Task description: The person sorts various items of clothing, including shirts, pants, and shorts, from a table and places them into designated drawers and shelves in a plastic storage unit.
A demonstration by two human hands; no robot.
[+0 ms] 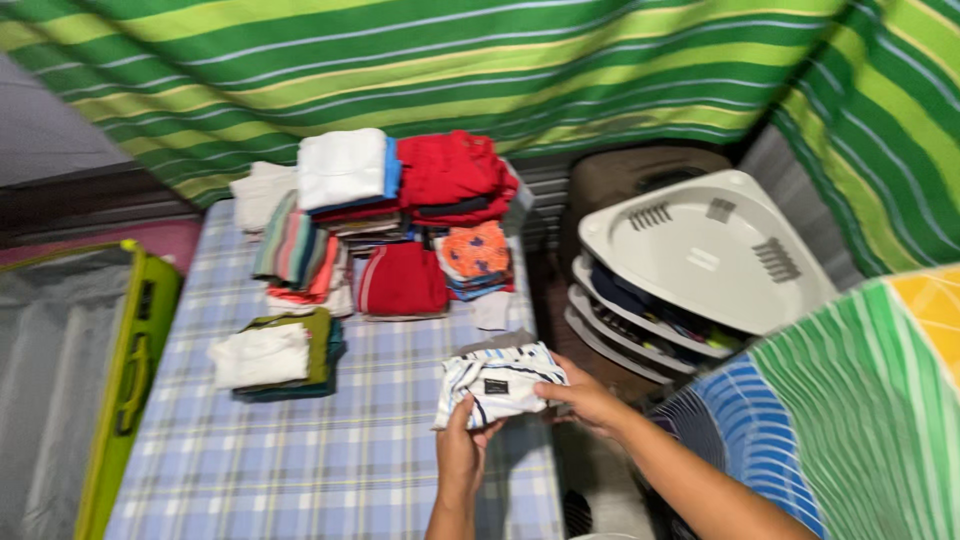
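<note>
Both my hands hold a small folded white garment with dark stripes (500,382) over the near right part of a blue checked mattress (330,460). My left hand (462,445) grips its lower edge from below. My right hand (588,398) grips its right side. Behind it on the mattress stand stacks of folded clothes (385,220), with red, white and orange pieces on top. A smaller pile topped by a white folded cloth (262,355) lies to the left.
A grey plastic laundry basket lid (700,250) sits over a basket at the right. A green-edged open suitcase (130,370) lies at the left. Green striped fabric (500,70) hangs along the back. A bright striped cloth (860,400) fills the near right.
</note>
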